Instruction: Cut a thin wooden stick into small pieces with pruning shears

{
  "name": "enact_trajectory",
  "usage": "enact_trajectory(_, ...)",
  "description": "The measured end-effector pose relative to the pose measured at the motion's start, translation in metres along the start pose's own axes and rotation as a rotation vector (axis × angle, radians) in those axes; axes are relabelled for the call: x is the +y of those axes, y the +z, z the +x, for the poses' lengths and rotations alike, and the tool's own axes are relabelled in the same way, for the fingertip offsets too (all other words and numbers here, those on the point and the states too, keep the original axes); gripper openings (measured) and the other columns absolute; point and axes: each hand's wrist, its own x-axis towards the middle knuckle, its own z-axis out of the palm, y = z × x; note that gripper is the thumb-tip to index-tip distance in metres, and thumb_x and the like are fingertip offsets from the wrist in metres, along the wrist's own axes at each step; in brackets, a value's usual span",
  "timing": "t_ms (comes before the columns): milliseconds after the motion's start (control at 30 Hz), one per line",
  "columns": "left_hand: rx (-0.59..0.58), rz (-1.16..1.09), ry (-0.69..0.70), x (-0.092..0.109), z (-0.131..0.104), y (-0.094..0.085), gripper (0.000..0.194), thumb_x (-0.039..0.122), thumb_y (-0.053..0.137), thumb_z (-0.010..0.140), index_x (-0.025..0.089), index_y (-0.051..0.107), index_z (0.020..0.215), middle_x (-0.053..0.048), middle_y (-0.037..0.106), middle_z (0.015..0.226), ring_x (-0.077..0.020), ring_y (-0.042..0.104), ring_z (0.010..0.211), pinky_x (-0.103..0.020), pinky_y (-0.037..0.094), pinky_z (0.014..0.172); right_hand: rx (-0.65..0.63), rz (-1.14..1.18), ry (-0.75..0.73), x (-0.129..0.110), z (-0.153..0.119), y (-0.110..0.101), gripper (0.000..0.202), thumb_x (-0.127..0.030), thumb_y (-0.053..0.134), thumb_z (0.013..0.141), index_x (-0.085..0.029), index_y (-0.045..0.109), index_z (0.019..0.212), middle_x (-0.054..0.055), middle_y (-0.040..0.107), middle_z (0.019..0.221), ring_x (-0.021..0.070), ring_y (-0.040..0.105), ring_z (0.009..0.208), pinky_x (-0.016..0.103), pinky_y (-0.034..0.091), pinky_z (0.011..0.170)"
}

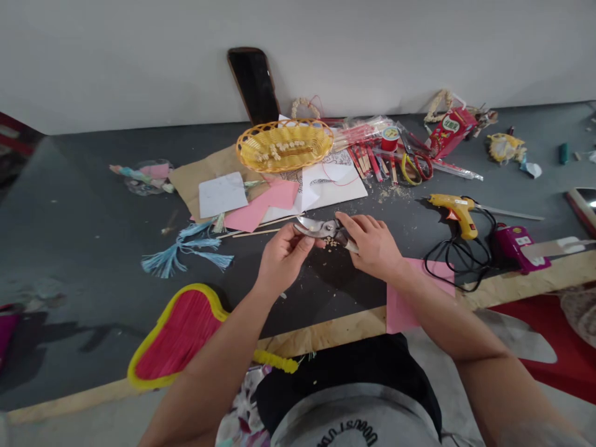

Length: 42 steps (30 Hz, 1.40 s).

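Note:
My right hand [376, 244] is wrapped round the handles of a pair of pruning shears [319, 229], whose metal jaws point left. At the jaws, the thumb and fingers of my left hand [283, 256] pinch something too small to make out. Small pale clippings [329, 242] lie on the dark table just under the shears. Thin wooden sticks [261, 232] rest beyond my left hand, beside a pink paper sheet [261, 203]. A yellow woven basket [285, 162] with pale little pieces in it stands farther back.
Blue tassels [186, 249] and a red, yellow-edged fan-like piece [179, 332] lie leftward. To the right are a yellow glue gun [459, 211] with black cord, scissors [414, 166] and a purple box [516, 245]. A phone [255, 84] leans on the back wall.

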Motion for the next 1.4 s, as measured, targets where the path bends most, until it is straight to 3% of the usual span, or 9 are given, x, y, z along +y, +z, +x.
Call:
enact_trajectory(167,0.03,0.005,0.013,0.002,-0.001,0.0,0.032,0.05,0.068,0.088,0.018,0.065,0.086,-0.006,0.076,0.078,-0.0097,0.043,0.049,-0.025,0.033,0.049,-0.03,-0.011,-0.02,0.0,0.0,-0.001,0.076,-0.019,0.053,0.081,-0.019,0.032,0.155,0.015,0.059,0.135,0.0321,0.054,0.115,0.044,0.043,0.086)
enact_trajectory(333,-0.042,-0.112,-0.025,0.0,-0.002,-0.002,0.029,0.047,0.07,0.087,0.019,0.065,0.081,-0.004,0.073,0.07,-0.0075,0.037,0.042,-0.025,0.026,0.043,-0.053,0.015,-0.057,0.002,-0.001,-0.003,0.079,-0.02,0.053,0.081,-0.018,0.029,0.156,0.015,0.057,0.138,0.0323,0.052,0.117,0.045,0.044,0.088)
enact_trajectory(533,-0.099,-0.221,-0.073,-0.002,0.0,-0.004,0.031,0.048,0.073,0.083,0.019,0.064,0.082,-0.005,0.071,0.065,-0.0065,0.034,0.04,-0.024,0.024,0.041,-0.031,0.05,-0.057,0.004,-0.001,0.0,0.067,-0.02,0.05,0.088,-0.021,0.036,0.153,0.014,0.062,0.128,0.0302,0.056,0.11,0.043,0.046,0.087)
enact_trajectory(900,-0.042,-0.169,-0.061,-0.006,0.001,-0.003,0.03,0.047,0.073,0.085,0.018,0.066,0.088,-0.005,0.073,0.072,-0.0069,0.038,0.045,-0.023,0.028,0.043,0.005,0.057,-0.024,0.003,0.0,0.003,0.062,-0.017,0.053,0.085,-0.02,0.043,0.146,0.014,0.066,0.122,0.0289,0.061,0.106,0.04,0.047,0.086)
enact_trajectory(1000,0.003,-0.126,-0.068,-0.004,0.003,-0.002,0.032,0.048,0.075,0.082,0.018,0.065,0.089,-0.005,0.074,0.074,-0.0073,0.038,0.045,-0.023,0.028,0.043,0.06,0.125,0.008,0.007,0.002,0.009,0.042,-0.022,0.053,0.089,-0.019,0.053,0.13,0.013,0.067,0.119,0.028,0.061,0.104,0.04,0.048,0.085)
enact_trajectory(1133,0.042,-0.127,-0.076,-0.003,0.004,0.0,0.034,0.049,0.076,0.08,0.019,0.062,0.086,-0.006,0.075,0.075,-0.0072,0.037,0.044,-0.023,0.029,0.044,0.046,0.063,-0.084,0.01,0.002,0.01,0.021,-0.019,0.052,0.091,-0.021,0.062,0.108,0.012,0.064,0.132,0.0273,0.06,0.109,0.04,0.047,0.086)
enact_trajectory(1400,-0.002,-0.092,-0.022,-0.01,0.0,-0.004,0.03,0.048,0.071,0.086,0.019,0.063,0.084,-0.006,0.076,0.077,-0.0081,0.037,0.046,-0.024,0.03,0.046,0.013,-0.102,-0.141,0.0,-0.001,0.001,0.033,-0.017,0.051,0.089,-0.019,0.06,0.12,0.014,0.043,0.157,0.0321,0.051,0.122,0.047,0.042,0.093)
